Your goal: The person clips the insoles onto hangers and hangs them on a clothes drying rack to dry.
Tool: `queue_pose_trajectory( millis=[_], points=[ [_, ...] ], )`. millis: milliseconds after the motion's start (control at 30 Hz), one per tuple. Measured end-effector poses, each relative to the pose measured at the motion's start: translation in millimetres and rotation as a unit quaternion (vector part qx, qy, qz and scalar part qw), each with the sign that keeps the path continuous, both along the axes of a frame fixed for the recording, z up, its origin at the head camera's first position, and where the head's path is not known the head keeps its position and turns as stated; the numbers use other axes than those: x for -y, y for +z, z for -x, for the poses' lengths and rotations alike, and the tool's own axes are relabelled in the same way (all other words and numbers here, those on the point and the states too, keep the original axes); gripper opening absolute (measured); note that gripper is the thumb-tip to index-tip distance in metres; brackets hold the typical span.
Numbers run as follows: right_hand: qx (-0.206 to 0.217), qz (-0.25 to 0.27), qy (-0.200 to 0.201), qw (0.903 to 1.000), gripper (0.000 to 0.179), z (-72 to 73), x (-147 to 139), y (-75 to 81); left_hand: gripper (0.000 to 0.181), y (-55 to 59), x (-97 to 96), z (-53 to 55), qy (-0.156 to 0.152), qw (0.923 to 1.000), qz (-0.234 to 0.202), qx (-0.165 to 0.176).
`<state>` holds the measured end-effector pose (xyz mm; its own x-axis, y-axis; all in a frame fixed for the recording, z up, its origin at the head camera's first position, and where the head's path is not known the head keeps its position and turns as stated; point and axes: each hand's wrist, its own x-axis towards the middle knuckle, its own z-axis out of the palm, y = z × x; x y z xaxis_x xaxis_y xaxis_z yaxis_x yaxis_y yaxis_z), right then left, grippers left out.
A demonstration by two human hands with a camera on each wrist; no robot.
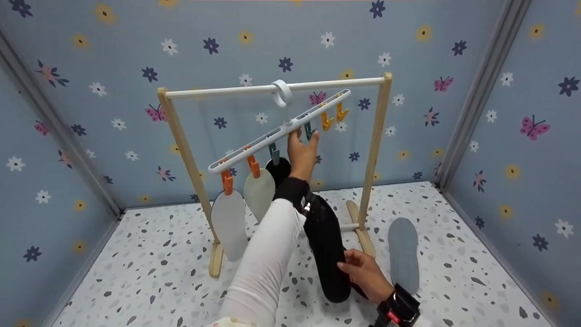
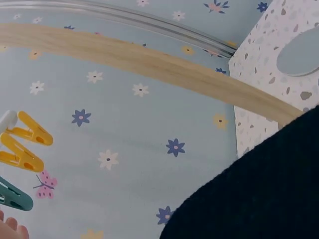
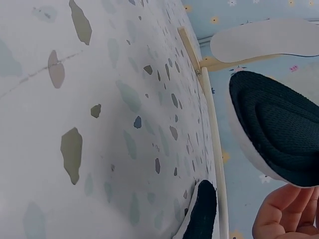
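My left hand point(image 1: 303, 156) reaches up under the white hanger bar point(image 1: 254, 147), close beside a dark green clip point(image 1: 308, 131); its fingers are partly hidden by the bar. In the left wrist view, fingertips point(image 2: 12, 230) show just below the green clip point(image 2: 15, 195). A black insole point(image 1: 327, 254) is pinched at its edge by my right hand point(image 1: 366, 276). In the right wrist view that insole point(image 3: 279, 129) shows a ridged dark face and a white edge, above the hand point(image 3: 286, 214). Another dark, white-edged piece point(image 3: 202, 211) lies lower down.
The tilted hanger hooks onto a white rail point(image 1: 336, 84) of a wooden stand. From its lower side hang a white insole point(image 1: 229, 225), a cream insole point(image 1: 258, 193) and a black one point(image 1: 278, 169). Yellow clips point(image 1: 327, 121) hold nothing. A grey insole point(image 1: 404, 254) lies on the right.
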<state>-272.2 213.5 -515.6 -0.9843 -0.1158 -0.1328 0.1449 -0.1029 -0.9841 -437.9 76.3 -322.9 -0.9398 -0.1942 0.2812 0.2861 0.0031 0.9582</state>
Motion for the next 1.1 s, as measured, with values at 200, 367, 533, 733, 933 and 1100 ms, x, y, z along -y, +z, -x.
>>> queue_pose_trajectory(
  millis=[200,367,533,733,933,1100],
  points=[
    [-0.002,0.008,0.012,0.9999,0.016,0.6,1.1,-2.3,0.052,0.5,0.8,1.9,-0.012,0.9997,-0.003,-0.018],
    [0.002,0.015,0.008,0.9998,0.017,0.7,3.3,0.5,0.044,-0.2,1.4,3.3,-0.018,0.9992,-0.017,-0.033],
    [0.002,0.028,-0.005,0.9996,0.013,2.8,4.6,3.1,0.040,-1.1,2.6,3.0,-0.018,0.9991,-0.018,-0.034],
    [0.003,0.051,-0.006,0.9987,0.011,5.6,6.1,4.5,0.036,-3.5,4.0,1.5,-0.011,0.9986,0.008,-0.050],
    [-0.012,0.062,-0.019,0.9978,0.013,6.6,7.9,10.3,0.037,-5.2,4.8,-1.2,-0.008,0.9977,0.019,-0.065],
    [-0.024,0.048,-0.040,0.9978,0.013,8.6,8.7,12.6,0.035,-4.8,6.1,-2.1,0.005,0.9979,0.025,-0.059]
  ],
)
